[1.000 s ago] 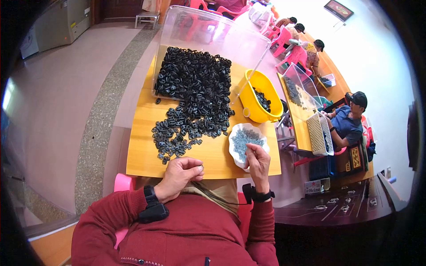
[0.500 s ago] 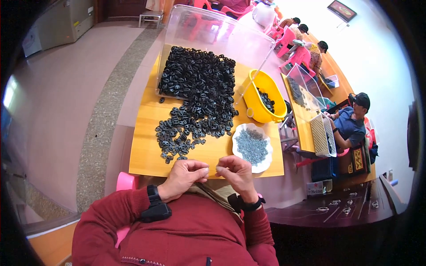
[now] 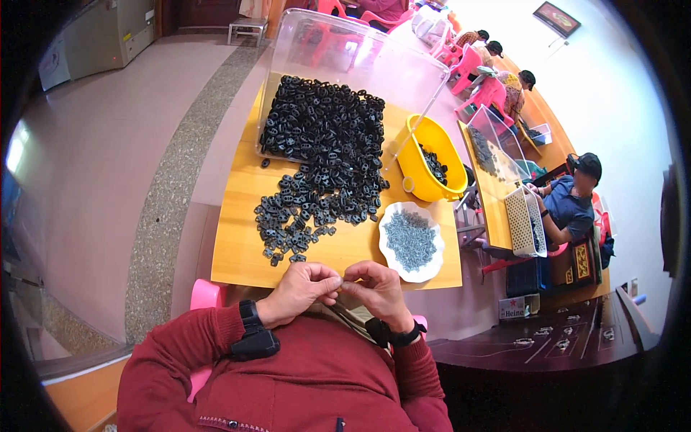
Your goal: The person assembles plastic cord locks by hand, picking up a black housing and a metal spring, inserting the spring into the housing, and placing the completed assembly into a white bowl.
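Observation:
Close together at the table's near edge, my left hand (image 3: 294, 294) and my right hand (image 3: 380, 294) meet with their fingertips pinched. Whatever lies between the fingers is too small to make out. Beyond them, a loose spread of small black oval pieces with holes (image 3: 291, 219) covers part of the wooden table (image 3: 237, 245). These spill from a large heap in a clear plastic bin (image 3: 345, 43) tipped on its side. A white scalloped dish (image 3: 417, 276) full of tiny grey parts sits near my right hand.
A yellow tub (image 3: 435, 191) with some black pieces stands at the table's right edge. A pink chair (image 3: 207, 294) shows by my left arm. To the right, a co-worker (image 3: 572, 201) sits at another table with a white perforated basket (image 3: 525, 223). More people sit farther back.
My right hand has moved left and slightly down, so its fingertips now meet those of my left hand; before, a small gap lay between them.

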